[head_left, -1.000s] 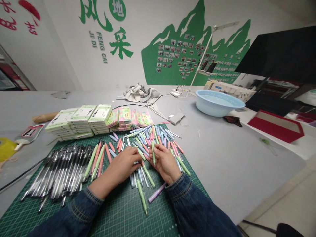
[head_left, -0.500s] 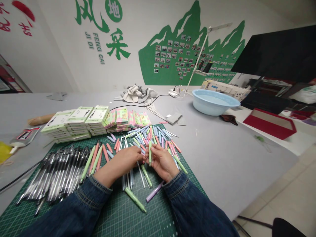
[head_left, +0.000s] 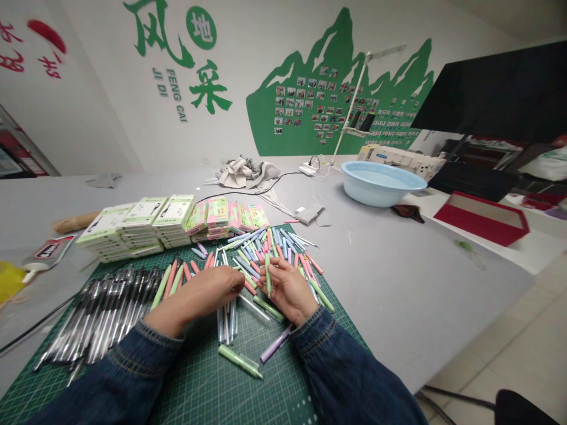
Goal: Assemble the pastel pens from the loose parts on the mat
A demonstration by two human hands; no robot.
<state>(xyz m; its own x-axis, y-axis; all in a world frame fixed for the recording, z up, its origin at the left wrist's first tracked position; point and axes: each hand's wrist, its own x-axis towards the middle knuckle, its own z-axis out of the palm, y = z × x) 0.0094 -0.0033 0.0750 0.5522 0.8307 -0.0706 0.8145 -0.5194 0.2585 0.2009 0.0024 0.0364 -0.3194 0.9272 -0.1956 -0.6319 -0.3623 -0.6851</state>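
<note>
My right hand (head_left: 286, 290) pinches a pale green pen (head_left: 268, 276) upright between its fingers, above a heap of loose green, pink, blue and purple pens (head_left: 277, 251). My left hand (head_left: 199, 292) lies curled over the pens to the left of it, and its fingers hide whatever is beneath them. Several clear pen barrels (head_left: 227, 321) lie just below the left fingertips. Rows of black-and-clear pens (head_left: 110, 319) lie further left on a green cutting mat (head_left: 208, 378). A green pen (head_left: 239, 361) and a purple pen (head_left: 274, 345) lie apart near my sleeves.
Stacks of pale green boxes (head_left: 142, 221) and pink packets (head_left: 220, 213) stand behind the mat on a grey table (head_left: 398, 283). Further back are a pale blue basin (head_left: 376, 184), a sewing machine (head_left: 401, 159) and crumpled cloth (head_left: 243, 172). A red box (head_left: 481, 218) stands at right.
My left hand has drawn back leftward, widening the gap between my hands. The right hand still holds the green pen. Loose pens below my hands have shifted, and the view has swung slightly.
</note>
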